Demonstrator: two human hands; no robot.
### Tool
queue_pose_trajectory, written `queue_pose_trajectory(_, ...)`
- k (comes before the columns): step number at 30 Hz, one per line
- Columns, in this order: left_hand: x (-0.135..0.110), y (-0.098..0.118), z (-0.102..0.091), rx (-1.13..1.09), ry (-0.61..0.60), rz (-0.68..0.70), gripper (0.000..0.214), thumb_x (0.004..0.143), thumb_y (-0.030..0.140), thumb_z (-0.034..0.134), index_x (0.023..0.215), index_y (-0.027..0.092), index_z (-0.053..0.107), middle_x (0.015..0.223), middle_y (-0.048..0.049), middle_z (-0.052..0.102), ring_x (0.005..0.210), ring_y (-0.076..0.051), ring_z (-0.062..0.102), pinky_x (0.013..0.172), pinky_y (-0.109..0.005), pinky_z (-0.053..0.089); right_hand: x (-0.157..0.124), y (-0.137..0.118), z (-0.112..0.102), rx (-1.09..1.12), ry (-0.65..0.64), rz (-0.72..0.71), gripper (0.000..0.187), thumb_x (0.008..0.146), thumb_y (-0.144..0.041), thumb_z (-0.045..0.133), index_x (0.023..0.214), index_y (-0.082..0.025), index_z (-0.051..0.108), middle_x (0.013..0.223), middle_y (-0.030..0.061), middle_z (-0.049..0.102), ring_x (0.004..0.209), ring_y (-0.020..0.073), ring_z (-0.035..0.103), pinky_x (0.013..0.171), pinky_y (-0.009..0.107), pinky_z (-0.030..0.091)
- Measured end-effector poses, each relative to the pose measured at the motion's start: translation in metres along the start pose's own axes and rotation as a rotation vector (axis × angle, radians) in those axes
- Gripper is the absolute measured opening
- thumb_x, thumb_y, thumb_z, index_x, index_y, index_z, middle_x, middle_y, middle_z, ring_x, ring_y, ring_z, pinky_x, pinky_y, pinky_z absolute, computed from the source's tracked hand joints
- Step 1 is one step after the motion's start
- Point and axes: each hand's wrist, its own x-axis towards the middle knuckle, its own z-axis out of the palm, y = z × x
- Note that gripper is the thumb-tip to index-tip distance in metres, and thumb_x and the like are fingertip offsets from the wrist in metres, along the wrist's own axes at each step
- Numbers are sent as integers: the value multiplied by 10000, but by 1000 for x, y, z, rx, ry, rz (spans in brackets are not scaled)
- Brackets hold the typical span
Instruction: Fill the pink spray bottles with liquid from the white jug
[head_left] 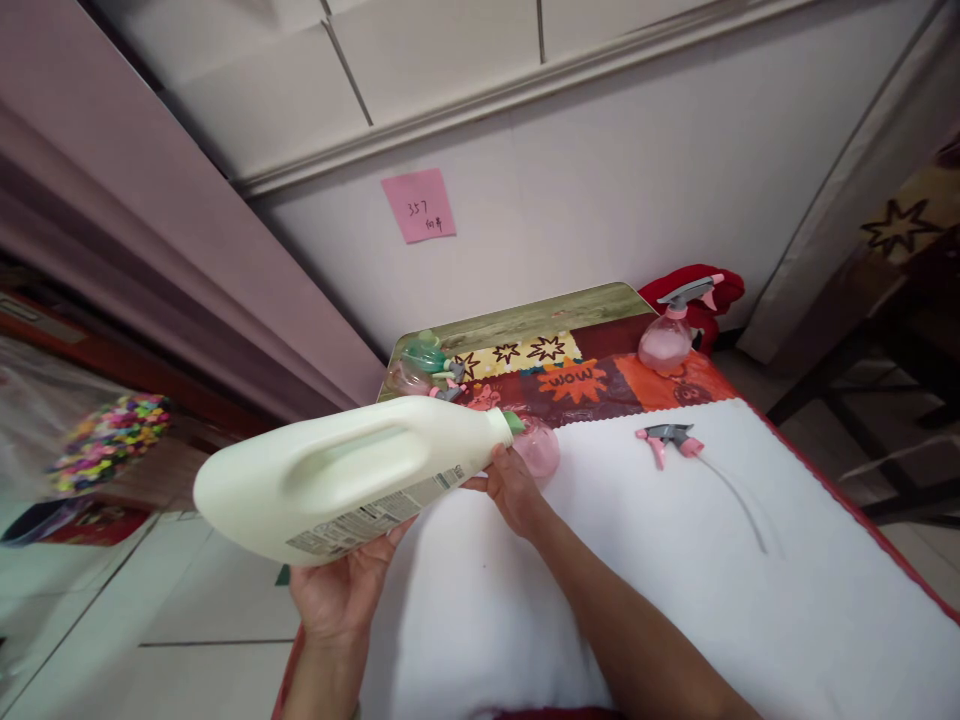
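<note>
My left hand [341,590] grips a big white plastic jug [337,480] from below, tipped on its side with its neck pointing right. The jug's mouth meets a green funnel [514,422] sitting in a small pink bottle [538,447] on the white towel [675,580]. My right hand [510,487] reaches in under the jug's neck, its fingers curled against the jug and the pink bottle. A pink and grey spray head with a long tube [673,440] lies loose on the towel to the right.
A full pink spray bottle [667,335] stands at the table's far right beside a red cloth [701,295]. More small bottles, one green-topped [427,362], sit at the far left on a patterned cloth [577,385]. A pink note [418,205] hangs on the wall.
</note>
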Motion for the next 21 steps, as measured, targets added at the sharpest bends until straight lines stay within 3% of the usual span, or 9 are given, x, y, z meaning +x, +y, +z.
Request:
queue_pose_trajectory(9, 1, -5, 9, -18, -18, 29, 530, 986, 384, 485, 1511, 437, 444, 1602, -9, 418, 1503, -364, 290, 1140, -698, 257, 1, 2, 0, 12, -8, -14, 625, 849, -670, 656, 1332, -282, 574, 1328, 73, 671, 1144, 276, 673, 954, 566, 599)
queue_pose_trajectory(14, 1, -4, 7, -7, -35, 10, 514, 1001, 414, 460, 1514, 424, 443, 1597, -21, 430, 1476, -369, 355, 1131, -695, 293, 0, 1, 0, 16, -13, -10, 610, 858, -664, 651, 1322, -273, 578, 1294, 69, 690, 1129, 268, 680, 962, 571, 597)
queue_pose_trajectory(21, 0, -4, 7, 30, 13, 28, 545, 976, 426, 498, 1516, 449, 431, 1614, 1, 407, 1499, -366, 312, 1143, -689, 286, 1, 0, 0, 6, -2, -2, 632, 851, -673, 655, 1327, -266, 569, 1315, 72, 677, 1147, 270, 671, 980, 578, 586)
